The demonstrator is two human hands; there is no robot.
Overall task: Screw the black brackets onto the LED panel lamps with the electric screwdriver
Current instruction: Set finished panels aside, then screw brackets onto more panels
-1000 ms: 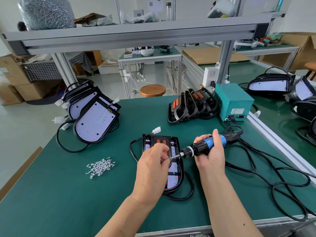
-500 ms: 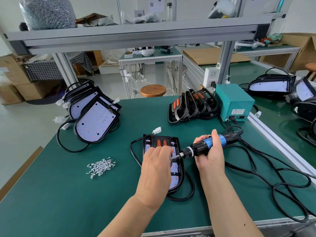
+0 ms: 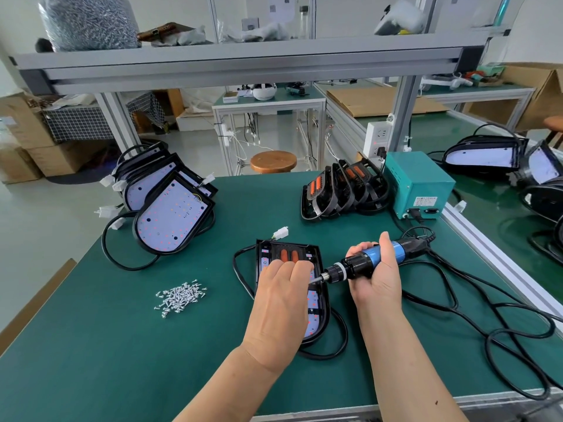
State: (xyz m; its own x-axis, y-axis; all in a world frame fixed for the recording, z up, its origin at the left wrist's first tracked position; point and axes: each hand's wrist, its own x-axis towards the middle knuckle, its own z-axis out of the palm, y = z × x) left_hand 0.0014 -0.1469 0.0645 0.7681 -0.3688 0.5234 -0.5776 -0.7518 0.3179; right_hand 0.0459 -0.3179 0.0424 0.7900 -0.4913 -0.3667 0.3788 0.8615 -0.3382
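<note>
In the head view, no bin is used: loose screws [image 3: 179,296] are heaped on the green bench [image 3: 91,360], with bare mat around them up to the near edge. The LED panel lamp [image 3: 316,306] is laid flat mid-bench, its long axis running away from the person, its black bracket [image 3: 286,254] at the far end. It is pressed down by the left hand [image 3: 281,303], fingers together. The electric screwdriver [image 3: 371,261] is gripped by the right hand [image 3: 377,275], lying nearly level, tip pointing left at the lamp.
</note>
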